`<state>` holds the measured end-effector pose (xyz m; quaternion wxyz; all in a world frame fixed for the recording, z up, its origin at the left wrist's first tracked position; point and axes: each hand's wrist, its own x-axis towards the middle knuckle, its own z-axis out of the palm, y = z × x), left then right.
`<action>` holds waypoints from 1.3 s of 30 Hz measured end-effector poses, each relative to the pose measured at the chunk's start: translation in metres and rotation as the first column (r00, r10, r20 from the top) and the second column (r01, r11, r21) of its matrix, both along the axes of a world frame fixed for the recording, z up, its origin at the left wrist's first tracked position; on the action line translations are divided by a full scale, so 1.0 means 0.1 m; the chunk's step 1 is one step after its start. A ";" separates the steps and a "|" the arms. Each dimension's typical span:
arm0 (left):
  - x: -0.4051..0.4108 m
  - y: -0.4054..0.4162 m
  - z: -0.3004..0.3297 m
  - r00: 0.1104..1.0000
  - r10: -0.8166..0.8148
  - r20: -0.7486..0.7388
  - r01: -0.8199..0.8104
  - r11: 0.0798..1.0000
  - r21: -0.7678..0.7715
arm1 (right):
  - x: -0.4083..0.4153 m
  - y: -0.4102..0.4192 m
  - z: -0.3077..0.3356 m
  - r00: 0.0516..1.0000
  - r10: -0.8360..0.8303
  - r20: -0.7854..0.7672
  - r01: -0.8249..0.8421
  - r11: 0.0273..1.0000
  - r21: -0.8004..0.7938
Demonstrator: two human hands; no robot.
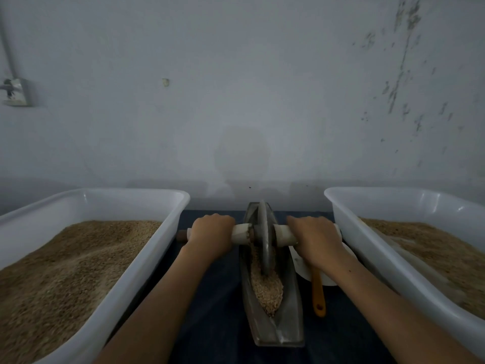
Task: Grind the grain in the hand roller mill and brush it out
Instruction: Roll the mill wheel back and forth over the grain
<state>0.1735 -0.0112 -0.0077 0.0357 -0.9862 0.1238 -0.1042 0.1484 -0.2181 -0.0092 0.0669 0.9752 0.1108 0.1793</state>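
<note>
Head view: my left hand [211,233] and right hand [313,236] grip the roller's axle [283,233]. Its wheel [265,240] stands in the grain-filled trough [265,287].

The mill [273,298] is a long, narrow, boat-shaped grey trough lying lengthwise on the dark table [210,311]. A grey wheel [263,240] stands upright on edge in its groove, toward the far end, on a pale axle [284,233] running crosswise. Tan grain [266,287] lies heaped in the groove, mostly just nearer than the wheel.
</note>
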 end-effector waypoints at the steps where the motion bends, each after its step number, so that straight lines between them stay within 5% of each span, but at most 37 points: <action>1: 0.00 0.00 -0.01 1.000 0.005 0.002 -0.005 1.000 -0.003 | 0.00 0.00 -0.02 1.000 0.002 0.022 -0.002 1.000 -0.009; 5: 0.00 0.00 0.01 0.999 0.018 -0.040 -0.016 0.999 0.041 | 0.01 0.00 0.05 0.995 -0.026 -0.099 0.024 1.000 -0.014; 14: 0.01 0.06 0.09 0.919 0.008 -0.394 -0.018 1.000 -0.021 | -0.02 0.00 0.21 0.939 -0.018 -0.344 -0.016 0.995 -0.096; 24: 0.01 0.00 -0.01 0.999 0.004 0.045 -0.005 1.000 0.010 | 0.02 -0.01 -0.01 1.000 -0.004 -0.001 0.004 1.000 0.023; 27: 0.02 0.00 -0.02 0.998 0.009 0.059 -0.009 1.000 0.003 | 0.01 -0.01 -0.03 0.999 0.017 0.037 -0.018 0.999 0.028; 36: -0.02 0.05 0.11 0.929 0.021 -0.369 -0.027 1.000 -0.011 | -0.06 -0.02 0.22 0.936 0.003 -0.351 -0.023 0.998 -0.053; 39: -0.01 0.06 0.10 0.915 0.012 -0.403 -0.035 0.998 -0.050 | -0.07 -0.01 0.22 0.935 -0.007 -0.354 -0.021 0.997 -0.076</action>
